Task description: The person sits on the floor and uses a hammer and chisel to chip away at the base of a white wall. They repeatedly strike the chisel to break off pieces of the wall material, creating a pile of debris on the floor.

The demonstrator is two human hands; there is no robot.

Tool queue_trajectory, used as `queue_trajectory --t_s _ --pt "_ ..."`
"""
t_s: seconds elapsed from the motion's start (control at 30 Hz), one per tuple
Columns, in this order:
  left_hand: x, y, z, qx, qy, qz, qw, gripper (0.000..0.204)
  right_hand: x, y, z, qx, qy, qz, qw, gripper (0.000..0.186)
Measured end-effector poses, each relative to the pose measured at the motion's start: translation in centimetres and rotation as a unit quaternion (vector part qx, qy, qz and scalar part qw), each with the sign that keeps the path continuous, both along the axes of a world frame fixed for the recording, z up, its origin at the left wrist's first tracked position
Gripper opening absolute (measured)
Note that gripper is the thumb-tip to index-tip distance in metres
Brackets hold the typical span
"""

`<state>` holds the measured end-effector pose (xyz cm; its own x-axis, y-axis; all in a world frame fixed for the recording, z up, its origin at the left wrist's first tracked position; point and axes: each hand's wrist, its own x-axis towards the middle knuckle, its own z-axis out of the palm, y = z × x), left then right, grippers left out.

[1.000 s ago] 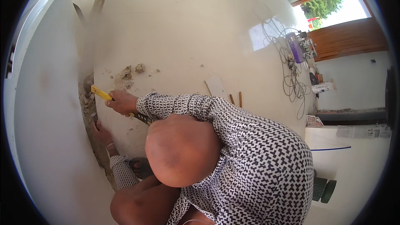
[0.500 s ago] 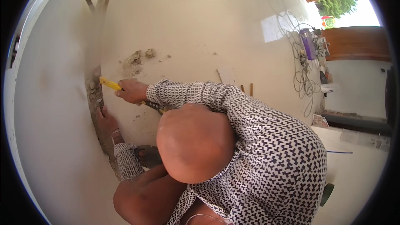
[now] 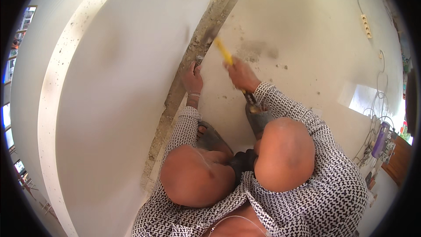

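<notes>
My right hand (image 3: 243, 77) is closed round a hammer with a yellow handle (image 3: 224, 52). The handle's dark lower end sticks out below the fist, and the head (image 3: 210, 35) is smeared by motion over the rough channel (image 3: 175, 90). Down in that channel, at the foot of the wall, my left hand (image 3: 193, 79) is closed round a short metal chisel (image 3: 199, 59). Only the chisel's top end shows above the fingers; its tip is hidden. The hammer head is a little beyond the chisel, apart from it.
A pale wall (image 3: 127, 61) rises along the channel's left. Crumbs of mortar (image 3: 252, 57) lie on the floor to the right. My sandalled feet (image 3: 258, 118) are between my hands and knees. Far right are a power strip (image 3: 366, 26), loose cable and a purple bottle (image 3: 380, 139).
The view has swung, so the channel now slants up to the right. The hammer has moved and blurred near the channel. My left hand now shows with the chisel's top end.
</notes>
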<state>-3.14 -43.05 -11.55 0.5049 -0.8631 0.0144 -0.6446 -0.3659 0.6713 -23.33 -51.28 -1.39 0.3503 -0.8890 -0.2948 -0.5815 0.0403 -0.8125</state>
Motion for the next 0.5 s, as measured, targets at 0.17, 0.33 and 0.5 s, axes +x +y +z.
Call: queue_trajectory --t_s 0.17,0.33,0.5 --pt "0.9 1.2 -0.7 -0.025 -0.018 0.025 0.999 0.053 -2.0 -5.3 7.5 0.211 -0.118 -0.007 0.970 0.035" --pt "-0.6 -0.1 0.7 0.060 -0.008 0.008 0.998 0.053 -1.6 -6.8 6.7 0.123 -0.398 -0.232 0.879 0.031" --pt "1.7 0.4 -0.9 0.007 -0.037 0.033 0.999 0.052 1.7 -0.3 2.7 0.258 -0.054 0.074 0.962 0.035"
